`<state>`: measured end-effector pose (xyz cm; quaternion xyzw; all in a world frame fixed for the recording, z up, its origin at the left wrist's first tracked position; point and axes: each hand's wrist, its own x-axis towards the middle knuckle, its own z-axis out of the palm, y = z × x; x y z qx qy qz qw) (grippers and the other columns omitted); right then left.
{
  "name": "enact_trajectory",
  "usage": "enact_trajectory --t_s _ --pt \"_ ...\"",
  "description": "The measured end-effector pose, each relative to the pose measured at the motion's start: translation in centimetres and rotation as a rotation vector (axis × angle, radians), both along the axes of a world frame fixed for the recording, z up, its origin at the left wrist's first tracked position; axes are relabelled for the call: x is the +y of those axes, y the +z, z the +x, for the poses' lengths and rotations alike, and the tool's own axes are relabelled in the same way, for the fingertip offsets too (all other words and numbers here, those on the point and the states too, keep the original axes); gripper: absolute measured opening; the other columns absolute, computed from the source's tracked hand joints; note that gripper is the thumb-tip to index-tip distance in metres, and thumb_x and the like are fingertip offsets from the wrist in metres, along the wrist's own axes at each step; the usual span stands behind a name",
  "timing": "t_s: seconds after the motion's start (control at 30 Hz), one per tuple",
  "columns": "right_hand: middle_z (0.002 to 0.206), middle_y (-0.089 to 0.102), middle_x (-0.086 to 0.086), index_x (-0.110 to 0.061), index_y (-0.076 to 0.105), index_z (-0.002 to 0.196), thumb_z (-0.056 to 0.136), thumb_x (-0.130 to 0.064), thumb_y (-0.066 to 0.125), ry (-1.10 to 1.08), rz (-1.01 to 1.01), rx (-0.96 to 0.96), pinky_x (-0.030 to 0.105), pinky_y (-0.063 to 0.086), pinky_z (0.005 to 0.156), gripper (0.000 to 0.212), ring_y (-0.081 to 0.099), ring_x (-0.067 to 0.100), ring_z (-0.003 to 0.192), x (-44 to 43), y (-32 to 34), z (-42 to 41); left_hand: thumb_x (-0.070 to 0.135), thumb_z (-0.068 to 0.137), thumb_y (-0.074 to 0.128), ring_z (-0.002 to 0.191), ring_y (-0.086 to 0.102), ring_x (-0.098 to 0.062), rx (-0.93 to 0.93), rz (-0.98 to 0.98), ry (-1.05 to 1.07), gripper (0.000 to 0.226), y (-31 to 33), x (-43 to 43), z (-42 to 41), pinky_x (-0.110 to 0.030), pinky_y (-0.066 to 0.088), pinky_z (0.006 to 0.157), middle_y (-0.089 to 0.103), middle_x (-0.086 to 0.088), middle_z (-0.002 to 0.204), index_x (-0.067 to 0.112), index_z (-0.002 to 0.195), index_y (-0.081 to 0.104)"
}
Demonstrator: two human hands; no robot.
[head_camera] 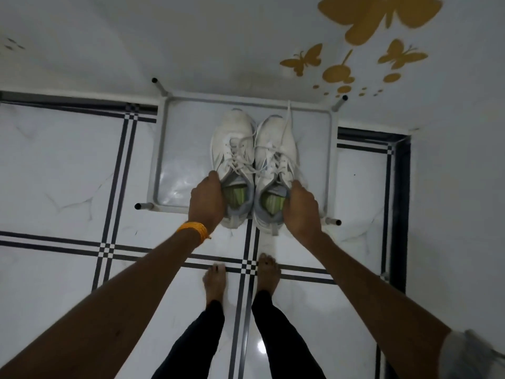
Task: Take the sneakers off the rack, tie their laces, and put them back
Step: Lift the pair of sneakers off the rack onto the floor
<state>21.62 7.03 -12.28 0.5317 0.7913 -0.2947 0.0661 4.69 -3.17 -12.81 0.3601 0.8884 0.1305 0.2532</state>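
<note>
Both hands gripping sneakers, heels seemingly overhanging rack edge

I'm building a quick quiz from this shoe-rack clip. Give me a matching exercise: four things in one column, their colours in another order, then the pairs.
Things:
1. sneakers
2. wrist band
3. butterfly stickers
4. leggings

Colours:
A. black
B. mustard yellow
C. white
D. orange

Pairs: 1-C, 2-D, 3-B, 4-A
</note>
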Motion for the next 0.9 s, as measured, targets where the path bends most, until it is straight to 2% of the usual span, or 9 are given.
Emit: enact_trajectory --t_s 0.1,0.23,0.33,0.47,0.53,0.63,0.73,0.9 --pt "0.108 0.065 0.016 -0.001 0.049 0.123 0.093 -0.004 0.048 0.000 0.004 0.024 0.034 0.048 0.077 0.030 0.064 0.033 0.098 -2.9 1.4 2.1 0.017 0.094 0.051 0.089 0.066 -0.038 -0.021 0.044 0.015 0.016 1.5 -3.1 2.0 -0.048 0.056 0.079 0.068 -0.017 0.100 0.006 0.106 0.051" --pt "0.108 0.063 0.012 -0.006 0.048 0.124 0.092 -0.008 0.051 -0.051 -0.015 0.072 0.031 0.048 0.077 0.031 0.063 0.028 0.096 -8.7 3.3 5.0 0.012 0.095 0.046 0.087 0.065 -0.036 -0.044 0.074 -0.012 0.016 3.3 -8.1 4.3 -0.042 0.052 0.074 0.066 -0.017 0.099 0.005 0.108 0.050" --pt "0.103 0.062 0.009 -0.007 0.050 0.119 0.091 -0.008 0.053 -0.093 -0.031 0.102 0.034 0.052 0.079 0.029 0.062 0.025 0.091 -13.6 3.8 7.5 0.016 0.096 0.043 0.091 0.066 -0.032 -0.101 0.130 -0.026 0.023 4.2 -12.7 6.4 -0.038 0.053 0.079 0.067 -0.015 0.105 0.006 0.114 0.051" --pt "0.096 0.061 0.012 -0.006 0.051 0.110 0.089 -0.004 0.052 -0.103 -0.003 0.083 0.042 0.054 0.076 0.021 0.061 0.028 0.085 -21.2 2.5 10.2 0.038 0.092 0.034 0.092 0.066 -0.025 -0.172 0.175 -0.010 0.042 3.2 -20.5 9.0 -0.039 0.057 0.085 0.066 -0.010 0.105 0.010 0.117 0.052" --pt "0.098 0.062 0.013 -0.005 0.051 0.112 0.088 -0.003 0.053 -0.098 -0.010 0.090 0.043 0.054 0.077 0.024 0.062 0.029 0.088 -23.7 1.2 11.4 0.042 0.090 0.033 0.088 0.066 -0.022 -0.207 0.167 -0.006 0.043 1.6 -23.3 10.0 -0.042 0.059 0.081 0.066 -0.008 0.101 0.011 0.114 0.052" --pt "0.105 0.064 0.012 -0.005 0.051 0.121 0.090 -0.007 0.054 -0.073 0.000 0.080 0.038 0.054 0.082 0.031 0.063 0.027 0.094 -26.8 -1.8 12.9 0.029 0.097 0.044 0.088 0.065 -0.022 -0.228 0.141 0.004 0.027 -2.1 -26.3 11.4 -0.039 0.059 0.082 0.065 -0.009 0.102 0.010 0.115 0.051" --pt "0.108 0.064 0.012 -0.005 0.052 0.123 0.092 -0.011 0.055 -0.075 -0.011 0.072 0.035 0.054 0.084 0.031 0.063 0.026 0.097 -28.0 -6.2 13.8 0.027 0.097 0.046 0.092 0.066 -0.022 -0.242 0.157 0.008 0.026 -7.1 -27.8 12.4 -0.037 0.058 0.085 0.066 -0.008 0.105 0.011 0.117 0.051" --pt "0.104 0.064 0.014 -0.003 0.053 0.117 0.092 -0.008 0.054 -0.062 -0.020 0.015 0.024 0.041 0.071 0.025 0.063 0.028 0.093 -28.5 -15.5 14.7 0.027 0.097 0.047 0.094 0.066 -0.027 -0.201 0.128 -0.041 0.027 -17.5 -28.6 13.3 -0.042 0.057 0.086 0.067 -0.012 0.107 0.009 0.116 0.053"
